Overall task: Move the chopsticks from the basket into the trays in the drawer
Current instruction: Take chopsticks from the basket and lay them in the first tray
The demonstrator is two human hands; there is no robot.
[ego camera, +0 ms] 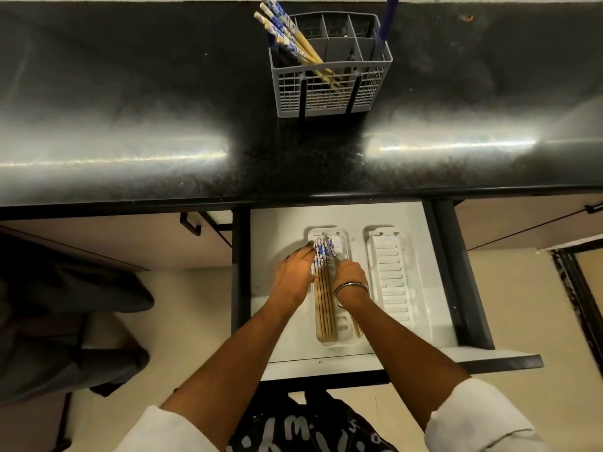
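A grey basket [329, 93] stands on the black counter and holds several chopsticks [287, 34] with blue-and-white tops in its left compartment. In the open drawer lie two white trays. The left tray [342, 340] holds several chopsticks [323, 301] laid lengthwise. My left hand [292, 275] rests with straight fingers against the left side of this bundle. My right hand [349, 277], wearing a bangle, has its fingers curled at the bundle's right side, near the patterned ends. The right tray [396, 282] holds nothing.
The black counter [163, 109] spans the view above the open white drawer [280, 236]. A purple handle [386, 21] sticks out of the basket's right side. Dark drawer rails [456, 272] flank the drawer. A dark bag [65, 321] lies on the floor at the left.
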